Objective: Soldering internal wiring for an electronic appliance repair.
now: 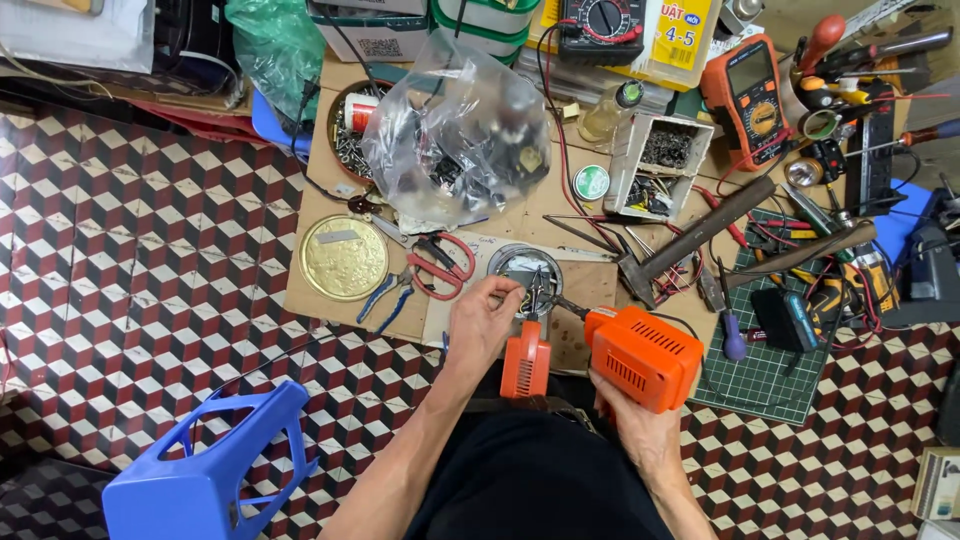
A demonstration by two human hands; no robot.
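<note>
Right hand (640, 425) grips the orange drill body (640, 355), fingers wrapped beneath it. Left hand (480, 320), just left of the drill, pinches apparently a small part over the round tin (525, 268) on the surface (320, 290).

- Your left hand (482, 318) rests at the near edge of the board (320, 160), at a round tin (524, 268).
- Your right hand (640, 425) holds the drill (640, 355) just right of it, near you.
- Left of the tin lie scissors (445, 262), then pliers (388, 298), then a lid (343, 257).
- The bag (455, 135) sits behind these.
- Right of the bag stands a parts box (660, 165), with a meter (750, 95) farther right.
- A hammer (700, 235) lies right of the tin.
- The stool (205, 470) is on the floor, near left.
</note>
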